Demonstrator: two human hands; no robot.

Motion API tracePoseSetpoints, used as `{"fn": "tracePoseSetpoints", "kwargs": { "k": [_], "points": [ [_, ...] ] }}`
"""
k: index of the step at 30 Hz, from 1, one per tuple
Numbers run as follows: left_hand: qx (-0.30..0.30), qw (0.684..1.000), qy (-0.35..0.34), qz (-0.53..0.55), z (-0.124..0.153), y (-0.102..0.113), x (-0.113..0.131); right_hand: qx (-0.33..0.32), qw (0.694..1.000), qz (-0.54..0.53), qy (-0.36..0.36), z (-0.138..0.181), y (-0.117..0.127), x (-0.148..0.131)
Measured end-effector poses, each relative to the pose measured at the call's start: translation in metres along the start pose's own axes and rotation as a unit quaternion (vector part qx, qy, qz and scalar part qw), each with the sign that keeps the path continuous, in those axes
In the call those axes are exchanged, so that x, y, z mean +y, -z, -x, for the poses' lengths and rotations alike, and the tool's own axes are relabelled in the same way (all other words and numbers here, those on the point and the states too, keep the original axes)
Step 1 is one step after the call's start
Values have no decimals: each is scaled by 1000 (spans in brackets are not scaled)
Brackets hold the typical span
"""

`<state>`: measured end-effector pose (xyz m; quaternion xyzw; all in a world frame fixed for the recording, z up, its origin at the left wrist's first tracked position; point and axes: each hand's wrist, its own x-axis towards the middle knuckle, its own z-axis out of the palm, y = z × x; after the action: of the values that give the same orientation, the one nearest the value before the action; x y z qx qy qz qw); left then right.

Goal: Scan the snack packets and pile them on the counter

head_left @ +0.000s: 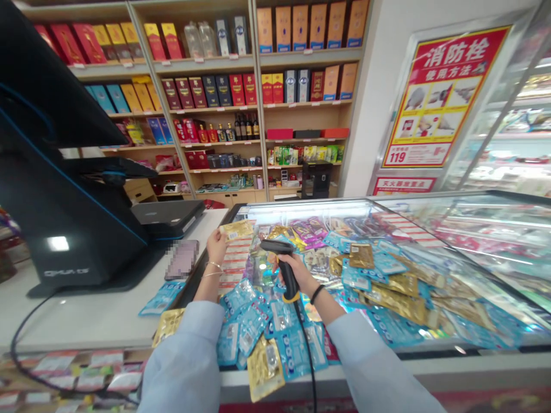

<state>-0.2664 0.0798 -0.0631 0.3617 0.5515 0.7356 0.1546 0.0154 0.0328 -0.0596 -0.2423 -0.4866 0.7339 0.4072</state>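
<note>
**Scanner and gold packet held over a littered shop counter**

Nearest the camera, two pale blue sleeves [185, 367] reach forward over a heap of blue packets [253, 321], with a few gold ones mixed in. The heap spills across the near edge of a glass case [495, 241]. More packets, blue, gold and purple, spread over the glass to the right and farther back.

The right hand [299, 275] is closed around the grip of a black scanner [282, 258], whose head points left. Its cord [306, 355] runs back down toward the near edge. Just left of it, the left hand [216, 244] is raised and pinches a gold packet [236, 229] by its lower edge, holding it up beside the scanner head.

To the left lies a white counter [86, 315]. A phone [183, 259] lies flat on it beside a large black till [64, 218].

Across the room, wooden shelves [215, 109] hold rows of red, blue and yellow boxes and some bottles. A red poster [439, 97] hangs on the far right wall, next to a lit cooler [516, 132].
</note>
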Motion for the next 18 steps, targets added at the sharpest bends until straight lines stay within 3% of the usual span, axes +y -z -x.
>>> {"fn": "tracePoseSetpoints", "kwargs": {
  "k": [3, 5, 11, 15, 18],
  "points": [
    [87, 992, 16, 88, -2, -8, 28, -9, 999, -53, -8, 0, 3, -12],
    [88, 988, 8, 123, 1, -17, 51, -8, 994, -106, 13, 4, 6, -27],
    [-152, 977, 58, 135, 52, -77, 104, 18, 976, -185, 117, 44, 39, -91],
    [-316, 934, 88, 140, 111, -133, 120, 64, 963, -172, 195, 95, 83, -119],
    [-401, 898, 113, 144, 159, -171, 119, 112, 954, -152, 232, 138, 125, -122]
  ]
}}
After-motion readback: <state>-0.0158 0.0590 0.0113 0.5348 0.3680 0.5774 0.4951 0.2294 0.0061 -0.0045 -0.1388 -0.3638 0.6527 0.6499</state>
